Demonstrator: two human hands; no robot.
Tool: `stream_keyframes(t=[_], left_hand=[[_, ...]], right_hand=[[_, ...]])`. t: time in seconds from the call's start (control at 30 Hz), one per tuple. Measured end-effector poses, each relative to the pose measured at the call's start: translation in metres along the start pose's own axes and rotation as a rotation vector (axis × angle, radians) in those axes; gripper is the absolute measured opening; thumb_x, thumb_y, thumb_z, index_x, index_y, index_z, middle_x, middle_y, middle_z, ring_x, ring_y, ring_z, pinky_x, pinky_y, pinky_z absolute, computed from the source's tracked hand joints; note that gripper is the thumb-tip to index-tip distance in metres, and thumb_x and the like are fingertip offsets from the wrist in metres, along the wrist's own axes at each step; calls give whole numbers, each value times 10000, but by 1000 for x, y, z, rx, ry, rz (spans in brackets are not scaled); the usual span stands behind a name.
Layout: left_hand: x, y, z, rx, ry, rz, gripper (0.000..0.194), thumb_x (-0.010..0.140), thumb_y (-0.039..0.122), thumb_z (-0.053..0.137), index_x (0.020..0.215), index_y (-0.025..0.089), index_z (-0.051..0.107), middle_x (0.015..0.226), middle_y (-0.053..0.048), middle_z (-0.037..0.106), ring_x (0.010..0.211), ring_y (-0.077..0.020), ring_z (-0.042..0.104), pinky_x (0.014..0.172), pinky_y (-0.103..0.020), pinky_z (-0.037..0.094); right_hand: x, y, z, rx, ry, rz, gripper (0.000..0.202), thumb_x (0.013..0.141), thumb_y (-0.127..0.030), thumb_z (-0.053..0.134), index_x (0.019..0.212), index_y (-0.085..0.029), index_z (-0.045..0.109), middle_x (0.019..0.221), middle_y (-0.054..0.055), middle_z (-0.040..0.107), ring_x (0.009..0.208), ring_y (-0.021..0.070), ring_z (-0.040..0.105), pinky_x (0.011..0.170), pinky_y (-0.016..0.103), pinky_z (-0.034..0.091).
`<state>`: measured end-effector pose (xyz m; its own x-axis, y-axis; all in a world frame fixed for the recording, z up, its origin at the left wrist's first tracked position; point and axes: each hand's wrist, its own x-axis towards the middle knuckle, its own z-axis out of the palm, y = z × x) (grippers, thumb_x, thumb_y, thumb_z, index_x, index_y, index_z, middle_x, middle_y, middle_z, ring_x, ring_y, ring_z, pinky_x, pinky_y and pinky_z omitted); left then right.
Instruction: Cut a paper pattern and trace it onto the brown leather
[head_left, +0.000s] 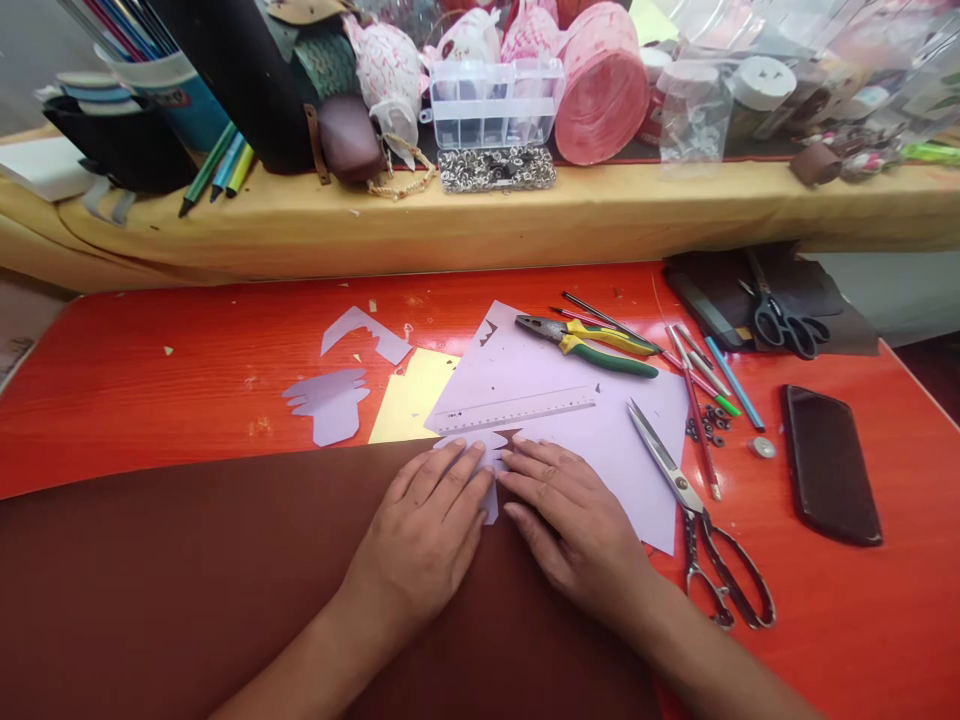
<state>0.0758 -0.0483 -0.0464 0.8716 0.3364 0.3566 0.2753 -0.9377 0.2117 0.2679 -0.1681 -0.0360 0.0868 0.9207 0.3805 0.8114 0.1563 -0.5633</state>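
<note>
A large brown sheet [187,580] covers the near part of the red table. On its far edge lies a small cut paper piece [490,508], partly hidden under my fingers. My left hand [431,525] rests flat on that piece with its fingers spread. My right hand [574,510] lies flat beside it, fingers apart, its fingertips at the paper's right edge. Just beyond the hands, a clear ruler [517,408] lies on a large white paper sheet [637,410]. Another cut paper shape [330,405] lies to the left, near a yellow paper [405,400].
Large scissors [686,495] lie right of my right hand, with a phone [832,465] farther right. Pliers [592,345], pens and pencils lie beyond the hands. Black scissors [784,315] rest on dark material. A yellow-covered shelf [525,225] holding containers runs along the back.
</note>
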Motion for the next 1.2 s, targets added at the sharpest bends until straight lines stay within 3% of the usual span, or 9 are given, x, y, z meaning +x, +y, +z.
stream_keyframes(t=[0.2, 0.47, 0.57, 0.77, 1.2], left_hand=[[1, 0, -1, -1, -5, 6, 347, 1073, 165, 540, 1378, 117, 699, 1507, -114, 704, 1386, -308, 637, 1177, -474, 437], [1, 0, -1, 0, -6, 3, 350, 1072, 169, 541, 1382, 130, 699, 1507, -106, 705, 1391, -301, 634, 1189, -465, 430], [1, 0, -1, 5, -2, 5, 364, 1073, 178, 538, 1400, 127, 689, 1513, -107, 701, 1397, -298, 630, 1193, -458, 436], [0, -1, 1, -2, 3, 16, 362, 1069, 169, 526, 1383, 109, 698, 1495, -116, 712, 1379, -308, 633, 1175, -476, 444], [-1, 0, 0, 12, 10, 11, 386, 1068, 175, 537, 1416, 110, 691, 1508, -108, 704, 1413, -288, 611, 1228, -451, 411]], right_hand=[[0, 0, 2, -23, -40, 12, 364, 1072, -165, 620, 1418, -218, 720, 1359, 117, 807, 1372, 301, 707, 1170, 547, 575], [-1, 0, 2, -41, -19, 16, 281, 1070, -147, 626, 1331, -172, 730, 1346, 126, 811, 1361, 289, 712, 1205, 537, 544], [-2, 0, 1, -44, -10, 8, 299, 1071, -163, 630, 1358, -154, 716, 1394, 145, 787, 1396, 284, 688, 1216, 518, 542], [-1, -2, 2, -111, -130, -7, 386, 1088, -196, 588, 1460, -136, 672, 1547, 164, 684, 1487, 322, 612, 1232, 567, 530], [-4, -1, 6, -143, -148, 24, 451, 1067, -159, 586, 1512, -151, 654, 1587, 155, 650, 1505, 321, 594, 1223, 580, 537]])
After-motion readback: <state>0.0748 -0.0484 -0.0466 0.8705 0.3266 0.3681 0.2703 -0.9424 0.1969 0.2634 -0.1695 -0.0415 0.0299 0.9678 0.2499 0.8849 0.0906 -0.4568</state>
